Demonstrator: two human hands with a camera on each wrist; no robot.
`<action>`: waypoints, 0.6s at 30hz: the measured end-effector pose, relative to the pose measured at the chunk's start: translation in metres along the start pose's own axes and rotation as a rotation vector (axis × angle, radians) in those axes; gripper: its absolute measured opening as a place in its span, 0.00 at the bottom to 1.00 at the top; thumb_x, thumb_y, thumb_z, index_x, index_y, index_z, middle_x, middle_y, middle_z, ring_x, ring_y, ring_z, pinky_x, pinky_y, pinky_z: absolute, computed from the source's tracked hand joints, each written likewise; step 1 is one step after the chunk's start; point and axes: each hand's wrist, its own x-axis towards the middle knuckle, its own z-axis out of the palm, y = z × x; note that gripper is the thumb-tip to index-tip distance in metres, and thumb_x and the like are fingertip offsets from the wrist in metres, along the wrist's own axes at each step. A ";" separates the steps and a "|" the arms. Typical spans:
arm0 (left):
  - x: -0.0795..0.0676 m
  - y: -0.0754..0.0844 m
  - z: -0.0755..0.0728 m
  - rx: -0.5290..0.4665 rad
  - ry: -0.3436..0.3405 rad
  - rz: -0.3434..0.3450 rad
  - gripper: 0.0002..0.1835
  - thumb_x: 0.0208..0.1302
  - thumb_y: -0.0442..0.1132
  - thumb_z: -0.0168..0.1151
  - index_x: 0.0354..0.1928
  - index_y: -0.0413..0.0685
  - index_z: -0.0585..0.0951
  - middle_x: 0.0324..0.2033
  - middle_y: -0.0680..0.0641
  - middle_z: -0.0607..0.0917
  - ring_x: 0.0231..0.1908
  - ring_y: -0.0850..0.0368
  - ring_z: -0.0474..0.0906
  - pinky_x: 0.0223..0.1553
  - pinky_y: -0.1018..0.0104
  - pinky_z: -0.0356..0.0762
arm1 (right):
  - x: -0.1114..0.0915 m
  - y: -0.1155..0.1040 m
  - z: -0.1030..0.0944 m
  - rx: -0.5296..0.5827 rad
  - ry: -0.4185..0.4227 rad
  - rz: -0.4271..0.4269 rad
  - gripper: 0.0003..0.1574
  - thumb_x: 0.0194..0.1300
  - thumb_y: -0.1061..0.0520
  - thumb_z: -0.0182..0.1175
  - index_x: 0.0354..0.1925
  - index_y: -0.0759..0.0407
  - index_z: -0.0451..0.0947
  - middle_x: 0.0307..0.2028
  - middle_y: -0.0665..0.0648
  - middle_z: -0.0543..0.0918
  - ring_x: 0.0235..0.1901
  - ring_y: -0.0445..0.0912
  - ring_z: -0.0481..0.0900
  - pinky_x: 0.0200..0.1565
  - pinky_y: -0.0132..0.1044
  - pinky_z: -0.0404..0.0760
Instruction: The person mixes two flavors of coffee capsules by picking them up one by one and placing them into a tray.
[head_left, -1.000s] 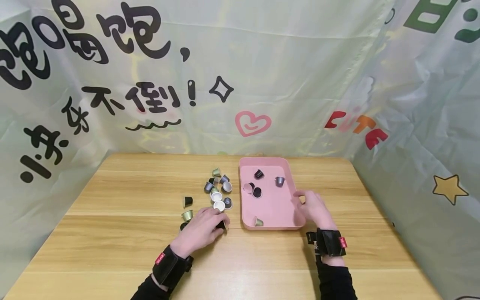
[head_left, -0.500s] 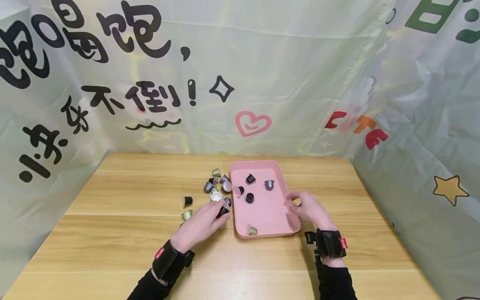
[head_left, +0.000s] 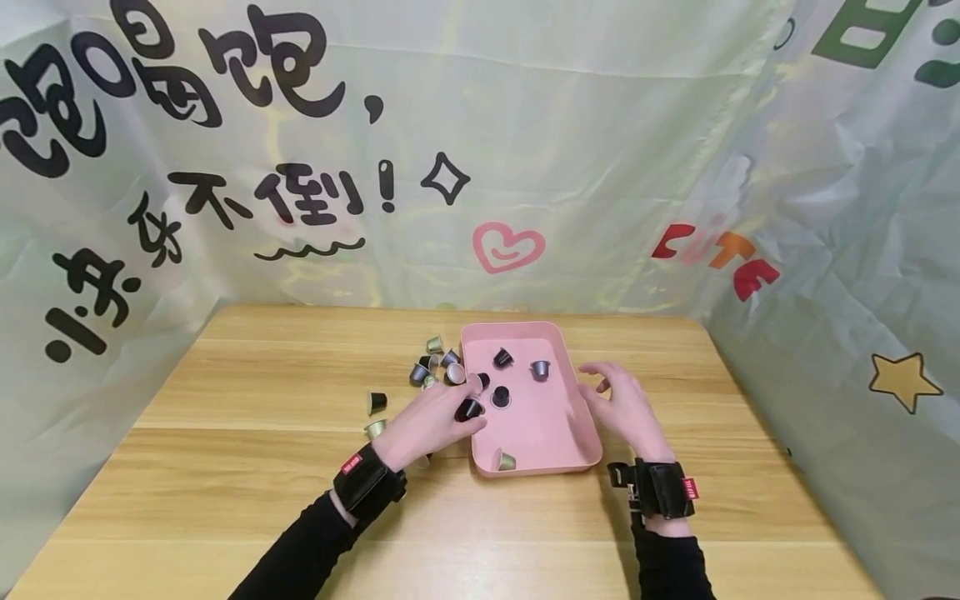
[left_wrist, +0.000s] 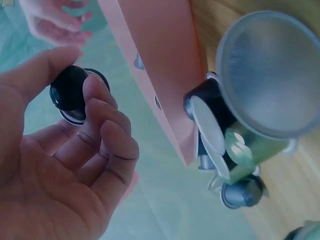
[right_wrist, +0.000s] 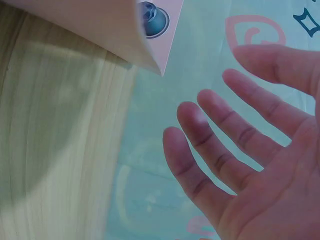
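Note:
My left hand (head_left: 431, 419) is over the left rim of the pink tray (head_left: 547, 437), pinching a black coffee capsule (head_left: 468, 409) between thumb and fingers. In the left wrist view this capsule (left_wrist: 69, 91) shows a dark body and pale rim edges. Beside the tray's right wall is my right hand (head_left: 622, 406), its fingers (right_wrist: 187, 117) spread and holding nothing. Inside the tray lie several capsules: a dark one (head_left: 502, 358) and a grey-blue one (head_left: 540, 370) toward the back, a black one (head_left: 500, 397) in the middle, and a pale green one (head_left: 506, 460) near the front.
Left of the tray a cluster of capsules (head_left: 451, 358) lies on the wooden table (head_left: 247, 467), partly hidden by my left hand. A black capsule (head_left: 377, 402) and a gold-green one (head_left: 375, 428) sit farther left. Printed cloth (head_left: 570, 150) hangs behind the table.
The tray has shifted left, up to the cluster. My left hand has raised the black capsule and carried it right, over the tray's rim. My right hand has come off the rim and spread.

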 end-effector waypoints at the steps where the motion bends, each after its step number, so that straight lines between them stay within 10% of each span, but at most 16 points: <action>1: 0.003 0.001 0.001 0.016 -0.008 0.006 0.14 0.67 0.46 0.66 0.46 0.46 0.78 0.20 0.57 0.64 0.19 0.66 0.61 0.18 0.75 0.57 | 0.000 -0.001 0.000 -0.003 0.007 0.002 0.22 0.70 0.57 0.61 0.60 0.62 0.78 0.56 0.67 0.81 0.46 0.57 0.78 0.39 0.37 0.72; 18: 0.035 0.004 0.010 0.281 -0.226 0.022 0.17 0.60 0.49 0.72 0.44 0.46 0.84 0.40 0.45 0.82 0.37 0.58 0.75 0.38 0.63 0.83 | -0.001 -0.005 0.003 0.005 0.014 -0.002 0.25 0.73 0.52 0.59 0.63 0.62 0.76 0.61 0.67 0.79 0.51 0.59 0.79 0.47 0.50 0.80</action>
